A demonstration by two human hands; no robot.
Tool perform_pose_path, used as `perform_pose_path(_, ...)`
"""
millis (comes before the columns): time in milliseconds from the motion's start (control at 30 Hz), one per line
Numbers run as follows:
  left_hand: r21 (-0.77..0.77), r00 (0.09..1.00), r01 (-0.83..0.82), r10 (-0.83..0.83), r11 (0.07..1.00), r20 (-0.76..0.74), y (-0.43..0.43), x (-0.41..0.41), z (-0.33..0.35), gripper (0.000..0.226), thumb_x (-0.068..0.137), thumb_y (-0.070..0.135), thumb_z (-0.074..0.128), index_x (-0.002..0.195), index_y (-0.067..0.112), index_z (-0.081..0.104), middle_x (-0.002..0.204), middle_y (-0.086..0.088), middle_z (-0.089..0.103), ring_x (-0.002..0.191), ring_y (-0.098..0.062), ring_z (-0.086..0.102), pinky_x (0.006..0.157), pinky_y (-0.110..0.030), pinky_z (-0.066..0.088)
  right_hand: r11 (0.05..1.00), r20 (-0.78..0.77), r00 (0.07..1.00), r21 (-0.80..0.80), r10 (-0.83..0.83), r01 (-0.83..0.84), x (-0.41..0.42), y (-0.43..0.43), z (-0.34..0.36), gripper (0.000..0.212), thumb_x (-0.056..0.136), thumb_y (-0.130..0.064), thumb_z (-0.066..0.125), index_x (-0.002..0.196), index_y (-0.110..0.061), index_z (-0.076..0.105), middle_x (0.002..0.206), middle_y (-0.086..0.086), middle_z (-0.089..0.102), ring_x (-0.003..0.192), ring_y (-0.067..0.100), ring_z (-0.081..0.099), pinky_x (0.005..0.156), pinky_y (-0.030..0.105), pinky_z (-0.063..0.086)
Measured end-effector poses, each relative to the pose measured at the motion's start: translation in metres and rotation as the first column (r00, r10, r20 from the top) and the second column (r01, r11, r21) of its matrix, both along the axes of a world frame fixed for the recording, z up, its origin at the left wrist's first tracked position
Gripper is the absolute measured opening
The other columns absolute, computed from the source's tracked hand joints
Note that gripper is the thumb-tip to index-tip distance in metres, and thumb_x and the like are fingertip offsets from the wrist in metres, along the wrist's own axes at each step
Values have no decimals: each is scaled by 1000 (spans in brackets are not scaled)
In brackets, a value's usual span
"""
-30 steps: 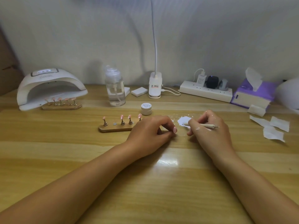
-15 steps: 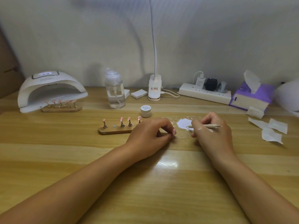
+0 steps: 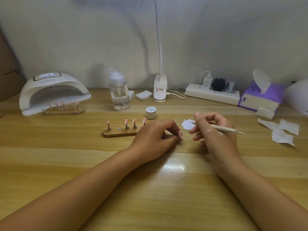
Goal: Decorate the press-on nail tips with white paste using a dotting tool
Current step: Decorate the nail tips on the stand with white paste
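Along the back of the table, left to right, a nail lamp, a pump bottle, a power strip and a tissue box are standing, one nail holder sitting at the nail lamp's mouth. A second nail holder is lying near the middle, a small jar just behind its right end and the left hand covering that end. The paste patch is lying right of that hand, at the tip of the dotting tool held in the right hand; paper pieces are lying far right.

R hand grips dotting tool; tip by white paste | L hand curled on table
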State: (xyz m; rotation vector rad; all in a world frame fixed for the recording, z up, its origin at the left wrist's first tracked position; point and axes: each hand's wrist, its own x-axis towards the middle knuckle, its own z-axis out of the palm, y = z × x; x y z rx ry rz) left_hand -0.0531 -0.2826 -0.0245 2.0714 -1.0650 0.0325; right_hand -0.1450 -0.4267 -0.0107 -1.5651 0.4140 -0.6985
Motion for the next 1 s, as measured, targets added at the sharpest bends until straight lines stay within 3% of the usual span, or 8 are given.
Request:
perform_pose_path(133, -3, 1000, 0, 0, 1000, 1, 0, 0, 0, 9, 87, 20, 71, 86, 28, 68, 92, 18, 70, 61, -2, 55, 64, -28, 46, 998, 1, 999, 44, 55, -55, -1, 8, 1, 19, 93, -22, 68, 89, -14, 52, 59, 3, 70, 42, 8, 54, 41, 18, 41)
perform_pose_path(233, 1, 1000, -2, 2, 1000, 3, 0, 0, 1, 10, 86, 21, 72, 85, 30, 67, 91, 18, 70, 59, -2, 55, 62, -27, 43, 994, -6, 999, 101, 49, -48, 0, 8, 3, 22, 87, -10, 65, 74, -13, 47, 48, 4, 62, 38, 8, 50, 39, 16, 40)
perform_pose_path(367, 0, 1000, 2, -2, 1000, -6, 1, 0, 1, 12, 86, 21, 72, 84, 32, 67, 91, 17, 70, 58, -1, 54, 62, -25, 40, 998, -61, 998, 67, 21, -16, 2, 9, 2, 27, 84, -12, 64, 65, -15, 43, 45, 4, 59, 38, 9, 47, 39, 18, 39)
perform_pose_path(1000, 0, 1000, -4, 4, 1000, -11, 0, 0, 0, 12, 86, 21, 73, 83, 32, 67, 90, 19, 71, 59, 0, 56, 61, -22, 39, 999, -116, 993, -27, 17, -21, 2, 9, -1, 22, 79, -17, 64, 66, -16, 46, 51, 6, 66, 40, 8, 51, 49, 28, 42)
